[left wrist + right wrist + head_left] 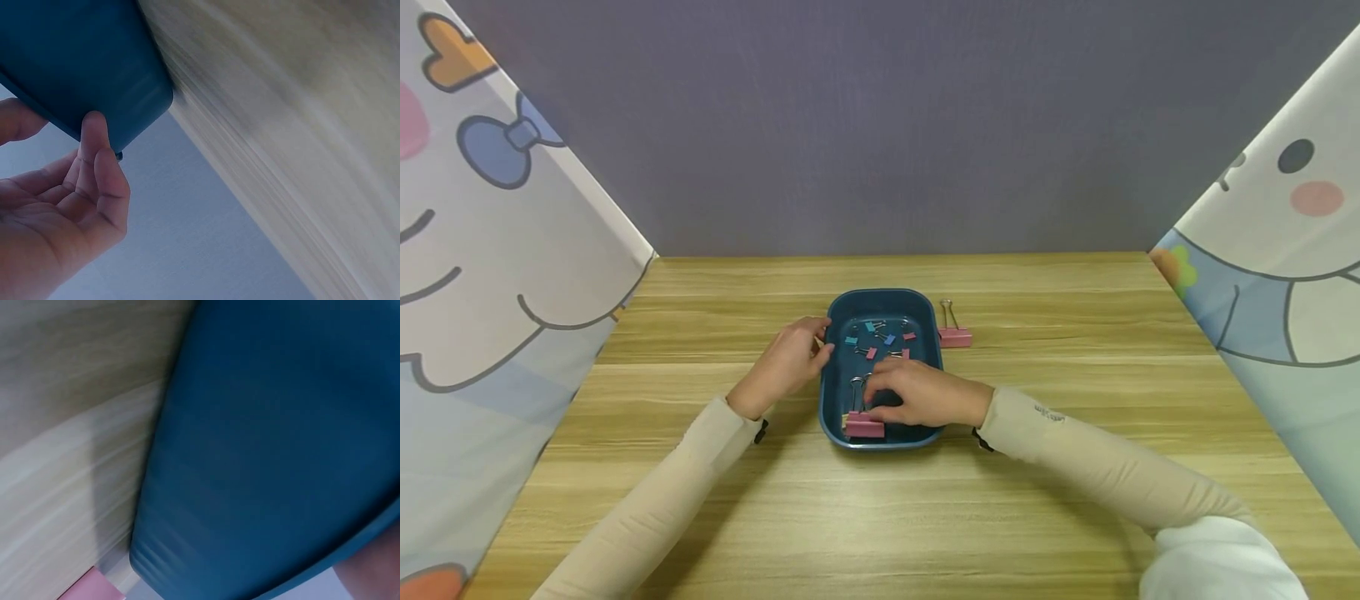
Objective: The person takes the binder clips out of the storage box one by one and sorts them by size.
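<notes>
A deep blue plastic tray (928, 308) stands on the table with several small binder clips in it. My left hand (786, 362) grips the tray's left rim, and in the left wrist view its bent fingers (95, 134) meet the outer wall. Over the tray's right side reaches my right hand (921, 393), its thumb and curled fingers holding a large pink binder clip (865, 427) at the near left corner. That clip's wire handles point away from me. A bit of yellow (844, 422) shows beside it, mostly hidden.
Another large pink binder clip (956, 337) lies on the table just right of the tray. Inside, a teal clip (852, 341) and a blue clip (889, 340) sit among pink ones. A dark grey wall (895, 150) rises behind the wooden table (1060, 350).
</notes>
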Demonstrator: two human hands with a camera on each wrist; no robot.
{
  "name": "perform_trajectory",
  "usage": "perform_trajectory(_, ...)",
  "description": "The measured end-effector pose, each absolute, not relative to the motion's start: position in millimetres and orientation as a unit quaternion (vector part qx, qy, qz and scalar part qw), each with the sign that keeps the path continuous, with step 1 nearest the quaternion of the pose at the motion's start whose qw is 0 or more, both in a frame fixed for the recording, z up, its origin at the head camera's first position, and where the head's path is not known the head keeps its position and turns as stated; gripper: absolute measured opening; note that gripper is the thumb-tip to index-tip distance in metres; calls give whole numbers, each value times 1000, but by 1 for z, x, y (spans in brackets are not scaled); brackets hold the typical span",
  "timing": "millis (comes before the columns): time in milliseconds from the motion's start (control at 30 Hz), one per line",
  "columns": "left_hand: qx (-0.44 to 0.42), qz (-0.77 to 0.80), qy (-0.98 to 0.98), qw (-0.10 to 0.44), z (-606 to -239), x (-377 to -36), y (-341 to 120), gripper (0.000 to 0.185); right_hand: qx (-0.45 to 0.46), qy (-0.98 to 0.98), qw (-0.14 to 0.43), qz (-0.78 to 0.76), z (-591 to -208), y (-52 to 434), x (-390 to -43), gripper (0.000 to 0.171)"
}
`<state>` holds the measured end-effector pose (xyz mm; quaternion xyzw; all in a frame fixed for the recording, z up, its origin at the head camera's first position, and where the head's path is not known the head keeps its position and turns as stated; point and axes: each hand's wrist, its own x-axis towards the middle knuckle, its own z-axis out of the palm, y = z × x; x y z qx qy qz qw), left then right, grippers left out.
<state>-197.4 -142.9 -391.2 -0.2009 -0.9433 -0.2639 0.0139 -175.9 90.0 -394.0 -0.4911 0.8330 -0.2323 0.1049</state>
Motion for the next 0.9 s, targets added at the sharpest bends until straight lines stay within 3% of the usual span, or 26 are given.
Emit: perform_trajectory(900,-200,-273,-941,15,-391,-197,-143,41,-486,835,148,-211,-397,87,-173,14)
